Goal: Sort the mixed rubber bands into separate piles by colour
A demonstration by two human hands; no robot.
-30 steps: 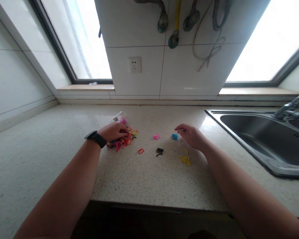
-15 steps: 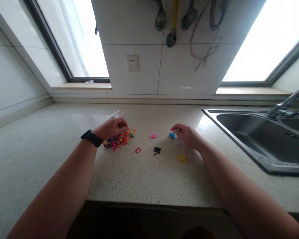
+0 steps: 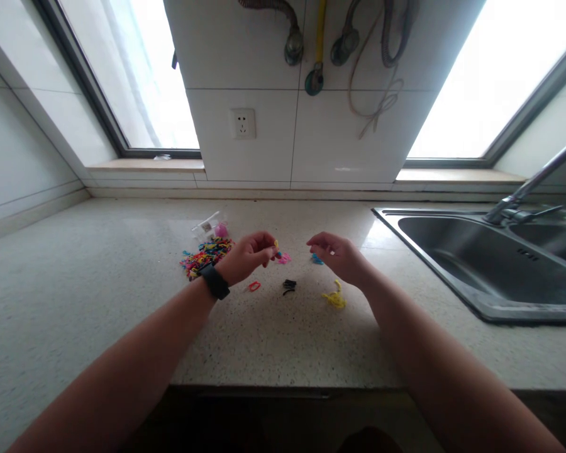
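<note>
My left hand (image 3: 249, 257), a watch on its wrist, pinches a small yellow elastic band (image 3: 276, 244); a bit of blue shows at its fingertips. Behind that wrist lies a mixed pile of coloured elastic bands (image 3: 205, 258). My right hand (image 3: 337, 255) hovers above a small group of blue bands (image 3: 317, 258) with thumb and fingers apart, nothing visible in them. Pink bands (image 3: 283, 258) lie just beyond the left fingertips. Nearer me are a red band (image 3: 254, 286), black bands (image 3: 289, 285) and a yellow heap (image 3: 336, 299).
A clear plastic bag (image 3: 206, 225) with a pink ball-like thing (image 3: 221, 229) lies behind the pile. To the right a steel sink (image 3: 434, 251) with a faucet (image 3: 509, 204) is set into the speckled counter (image 3: 273, 352). A wall socket (image 3: 243, 123) and pipes are at the back.
My left hand has left the mixed pile and moved right, now with a yellow band in its fingers. My right hand stays by the blue bands, its fingers slightly more spread. The view has shifted right.
</note>
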